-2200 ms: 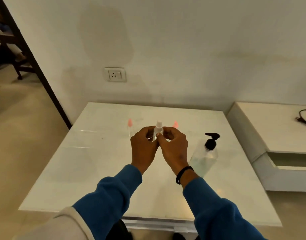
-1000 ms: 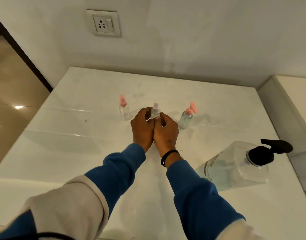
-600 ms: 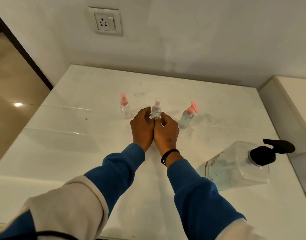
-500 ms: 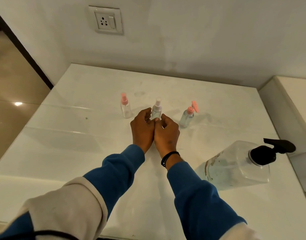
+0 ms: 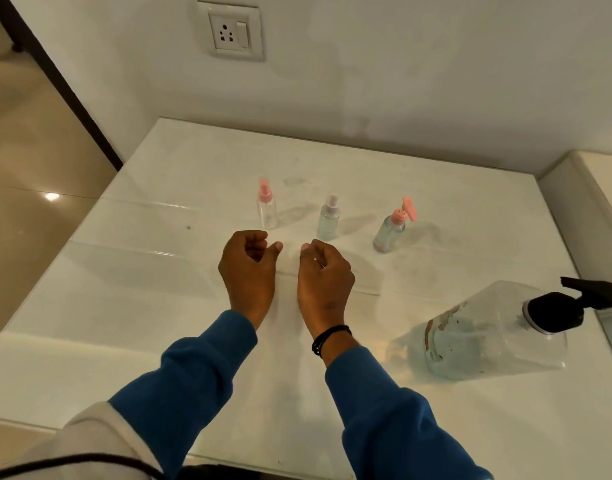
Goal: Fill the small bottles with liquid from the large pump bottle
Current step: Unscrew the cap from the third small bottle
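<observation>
We see 3 small clear plastic bottles standing upright in a loose row at the centre of the frame on a glossy white table (image 5: 436, 209). The left bottle (image 5: 266, 206) is a slim cylinder with a pink spray top; the middle bottle (image 5: 328, 218) has a pale, whitish spray top and a faint tint inside; the right bottle (image 5: 392, 226) carries a pink pump head and appears tilted toward the right in this wide view. The large pump bottle (image 5: 498, 334), clear and squarish with a black pump, sits at the lower right, near the table's right edge, its label area scuffed brown.

Our left hand (image 5: 249, 271) and right hand (image 5: 323, 277) hover side by side just below the row, apart from each bottle. Both have loosely curled fingers and hold nothing. A black band circles the right wrist; blue sleeves cover both forearms.

Bare tabletop stretches to the left of the hands and behind the row up to the wall, where a white socket (image 5: 231, 29) sits at the upper centre.
</observation>
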A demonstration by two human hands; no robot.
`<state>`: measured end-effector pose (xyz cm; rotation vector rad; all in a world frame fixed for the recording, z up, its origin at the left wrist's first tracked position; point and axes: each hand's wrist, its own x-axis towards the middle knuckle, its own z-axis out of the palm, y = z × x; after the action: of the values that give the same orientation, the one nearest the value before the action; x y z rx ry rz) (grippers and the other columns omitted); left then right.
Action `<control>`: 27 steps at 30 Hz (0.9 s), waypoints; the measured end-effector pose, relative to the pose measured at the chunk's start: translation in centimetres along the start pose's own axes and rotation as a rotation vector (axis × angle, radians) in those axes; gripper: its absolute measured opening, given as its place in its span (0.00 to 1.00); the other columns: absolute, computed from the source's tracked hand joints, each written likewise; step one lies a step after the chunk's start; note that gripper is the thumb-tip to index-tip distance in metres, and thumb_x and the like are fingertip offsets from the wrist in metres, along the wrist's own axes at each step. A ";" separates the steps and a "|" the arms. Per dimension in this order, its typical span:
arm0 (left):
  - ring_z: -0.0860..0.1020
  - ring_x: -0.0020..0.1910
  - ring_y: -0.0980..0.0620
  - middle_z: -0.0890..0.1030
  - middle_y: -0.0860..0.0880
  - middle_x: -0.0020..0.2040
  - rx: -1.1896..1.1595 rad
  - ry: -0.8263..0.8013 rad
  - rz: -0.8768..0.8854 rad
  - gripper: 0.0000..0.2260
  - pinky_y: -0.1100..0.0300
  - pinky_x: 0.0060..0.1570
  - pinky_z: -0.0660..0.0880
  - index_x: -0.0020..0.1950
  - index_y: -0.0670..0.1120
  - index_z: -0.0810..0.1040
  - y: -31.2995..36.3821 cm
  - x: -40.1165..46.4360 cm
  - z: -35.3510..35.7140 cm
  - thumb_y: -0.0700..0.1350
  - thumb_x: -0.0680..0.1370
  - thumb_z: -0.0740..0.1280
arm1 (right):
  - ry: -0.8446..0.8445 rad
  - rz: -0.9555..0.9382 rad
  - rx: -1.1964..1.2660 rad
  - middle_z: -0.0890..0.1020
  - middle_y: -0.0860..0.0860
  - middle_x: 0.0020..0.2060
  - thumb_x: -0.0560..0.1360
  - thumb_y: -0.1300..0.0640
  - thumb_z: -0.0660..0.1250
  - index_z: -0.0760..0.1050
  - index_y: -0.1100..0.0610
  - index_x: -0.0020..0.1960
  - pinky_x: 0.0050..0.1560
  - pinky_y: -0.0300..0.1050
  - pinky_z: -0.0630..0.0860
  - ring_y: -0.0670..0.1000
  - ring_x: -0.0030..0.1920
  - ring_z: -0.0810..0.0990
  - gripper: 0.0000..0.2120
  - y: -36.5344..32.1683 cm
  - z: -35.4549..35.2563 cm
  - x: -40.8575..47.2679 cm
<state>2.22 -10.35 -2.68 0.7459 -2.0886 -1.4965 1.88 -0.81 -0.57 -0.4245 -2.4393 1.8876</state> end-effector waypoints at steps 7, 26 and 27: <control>0.76 0.66 0.51 0.75 0.48 0.71 -0.034 -0.041 0.008 0.29 0.58 0.65 0.75 0.74 0.47 0.70 -0.3 3.6 -0.2 0.43 0.76 0.76 | -0.211 -0.049 -0.049 0.72 0.50 0.73 0.81 0.48 0.65 0.66 0.53 0.76 0.73 0.49 0.69 0.51 0.72 0.70 0.25 -2.1 2.6 1.2; 0.80 0.53 0.53 0.84 0.47 0.58 0.103 -0.125 0.103 0.15 0.82 0.46 0.70 0.65 0.41 0.80 -0.2 5.6 1.0 0.41 0.79 0.72 | -0.325 -0.140 -0.075 0.77 0.43 0.48 0.83 0.58 0.60 0.72 0.51 0.70 0.59 0.39 0.75 0.45 0.51 0.77 0.16 -2.6 4.6 2.7; 0.80 0.53 0.53 0.84 0.47 0.58 0.109 -0.125 0.102 0.15 0.82 0.46 0.70 0.65 0.41 0.80 -0.2 5.4 0.9 0.41 0.79 0.72 | -0.319 -0.139 -0.069 0.77 0.42 0.48 0.83 0.58 0.61 0.72 0.51 0.70 0.58 0.37 0.73 0.43 0.50 0.76 0.16 -2.6 4.4 2.5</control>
<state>-2.40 -13.34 -2.86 0.5887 -2.2803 -1.4168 -1.88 -5.02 0.38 0.0508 -2.6487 1.9473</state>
